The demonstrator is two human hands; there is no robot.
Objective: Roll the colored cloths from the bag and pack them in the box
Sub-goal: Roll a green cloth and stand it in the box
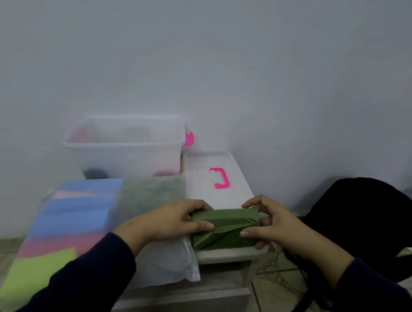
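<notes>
Left hand and right hand both grip the green cloth roll over the table. Clear box behind holds blurred pink shapes; lid beside it.

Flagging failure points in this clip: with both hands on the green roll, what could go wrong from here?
1. The green cloth roll is held only at its ends by the left hand and right hand; its loose folds could unroll on the way to the clear box.
2. The roll sits near the front edge of the small table, so it might drop if released.
3. The plastic bag overhangs that edge and may slide off.
</notes>
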